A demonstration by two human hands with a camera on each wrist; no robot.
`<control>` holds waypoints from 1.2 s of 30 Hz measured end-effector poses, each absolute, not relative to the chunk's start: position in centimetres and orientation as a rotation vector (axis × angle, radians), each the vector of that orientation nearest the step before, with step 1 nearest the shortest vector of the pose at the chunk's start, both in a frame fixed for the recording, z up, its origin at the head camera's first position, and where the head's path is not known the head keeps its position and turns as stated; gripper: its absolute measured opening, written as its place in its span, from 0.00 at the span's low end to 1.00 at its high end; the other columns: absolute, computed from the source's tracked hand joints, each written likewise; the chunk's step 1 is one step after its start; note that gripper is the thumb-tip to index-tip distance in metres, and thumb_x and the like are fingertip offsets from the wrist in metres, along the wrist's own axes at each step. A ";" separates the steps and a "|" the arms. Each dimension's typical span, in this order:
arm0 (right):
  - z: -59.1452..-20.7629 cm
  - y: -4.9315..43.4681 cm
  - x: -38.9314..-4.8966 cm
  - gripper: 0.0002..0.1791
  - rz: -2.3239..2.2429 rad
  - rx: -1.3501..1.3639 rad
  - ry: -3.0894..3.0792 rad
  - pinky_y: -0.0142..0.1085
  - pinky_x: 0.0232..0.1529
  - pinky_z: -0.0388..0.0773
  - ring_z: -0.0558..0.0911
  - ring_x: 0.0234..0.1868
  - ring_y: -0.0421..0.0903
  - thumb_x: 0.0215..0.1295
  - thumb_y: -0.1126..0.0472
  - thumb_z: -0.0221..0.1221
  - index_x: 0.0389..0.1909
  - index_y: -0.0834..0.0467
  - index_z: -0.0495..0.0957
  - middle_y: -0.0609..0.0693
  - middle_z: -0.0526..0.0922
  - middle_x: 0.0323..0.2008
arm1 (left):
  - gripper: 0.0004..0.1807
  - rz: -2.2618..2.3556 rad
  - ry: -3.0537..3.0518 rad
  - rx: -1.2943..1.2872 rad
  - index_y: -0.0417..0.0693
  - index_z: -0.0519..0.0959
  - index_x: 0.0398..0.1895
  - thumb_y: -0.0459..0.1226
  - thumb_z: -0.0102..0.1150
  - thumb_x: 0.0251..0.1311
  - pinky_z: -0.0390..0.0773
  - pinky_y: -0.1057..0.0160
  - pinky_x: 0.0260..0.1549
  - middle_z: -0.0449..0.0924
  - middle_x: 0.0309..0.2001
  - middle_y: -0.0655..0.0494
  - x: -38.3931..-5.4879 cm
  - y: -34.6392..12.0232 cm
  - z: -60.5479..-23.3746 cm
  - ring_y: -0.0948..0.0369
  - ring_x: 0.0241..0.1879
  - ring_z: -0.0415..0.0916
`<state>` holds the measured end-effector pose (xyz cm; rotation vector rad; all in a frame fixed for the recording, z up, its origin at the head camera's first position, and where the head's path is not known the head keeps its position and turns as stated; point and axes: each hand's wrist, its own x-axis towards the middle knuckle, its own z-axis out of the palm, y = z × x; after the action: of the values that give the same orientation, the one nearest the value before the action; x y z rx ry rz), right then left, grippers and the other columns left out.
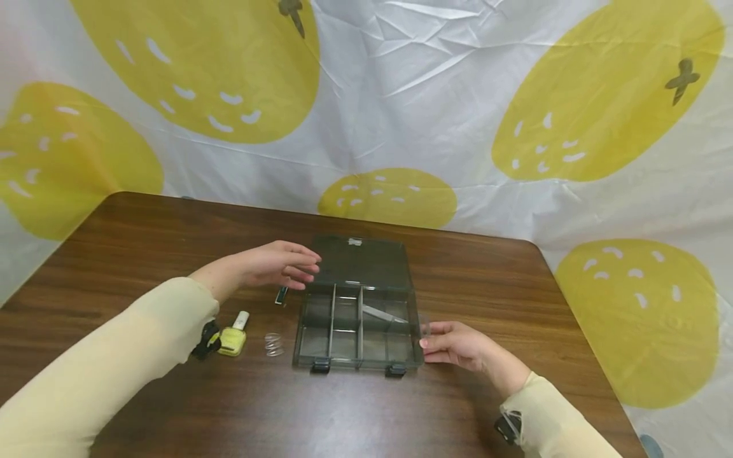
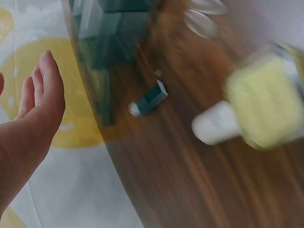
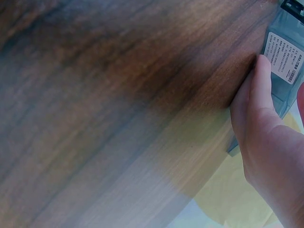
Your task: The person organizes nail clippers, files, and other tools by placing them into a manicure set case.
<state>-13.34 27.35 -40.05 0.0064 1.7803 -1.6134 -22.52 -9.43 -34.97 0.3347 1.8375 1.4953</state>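
Note:
A smoky clear compartment box (image 1: 345, 364) lies on the table with its lid (image 1: 361, 264) folded back. A slim silver strip (image 1: 382, 314), kind unclear, rests in its right compartment. My left hand (image 1: 280, 264) hovers by the lid's left edge, fingers extended, holding nothing. Against the box's right wall my right hand (image 1: 458, 346) rests with fairly straight fingers; a printed label (image 3: 284, 57) shows on that wall in the right wrist view. Below the left hand lies a small dark green piece (image 2: 151, 99) with a pale end.
A yellow nail polish bottle (image 1: 231, 341) with a white cap lies left of the box. Between them sit several clear oval pieces (image 1: 273, 345). Two black latches (image 1: 321, 366) stick out at the box's front. A lemon-patterned cloth (image 1: 401, 127) hangs behind the table.

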 end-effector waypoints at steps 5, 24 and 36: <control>-40.1 27.4 -13.4 0.35 -1.609 0.008 1.770 0.35 0.50 0.78 0.80 0.39 0.37 0.64 0.68 0.54 0.64 0.80 0.47 0.46 0.77 0.35 | 0.30 1.495 1.862 0.285 0.30 0.56 0.66 0.44 0.41 0.70 0.78 0.62 0.47 0.76 0.46 0.54 -21.8 -12.5 -35.8 0.62 0.45 0.77; -40.0 27.4 -13.4 0.38 -1.585 0.009 1.797 0.39 0.53 0.77 0.79 0.43 0.38 0.65 0.67 0.53 0.66 0.80 0.43 0.55 0.74 0.47 | 0.35 1.454 1.946 0.152 0.29 0.54 0.67 0.48 0.42 0.69 0.77 0.62 0.49 0.63 0.63 0.33 -18.6 -19.4 -38.6 0.64 0.48 0.75; -40.0 27.3 -13.4 0.36 -1.602 0.015 1.777 0.36 0.50 0.78 0.80 0.40 0.38 0.65 0.68 0.52 0.65 0.79 0.46 0.48 0.77 0.39 | 0.32 1.318 1.999 0.147 0.30 0.61 0.62 0.45 0.52 0.65 0.78 0.58 0.48 0.72 0.56 0.40 -16.5 -20.0 -39.5 0.54 0.55 0.73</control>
<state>-13.43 27.33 -40.01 0.0146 1.7773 -1.6019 -16.51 -19.96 -39.47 0.1472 1.9994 1.3176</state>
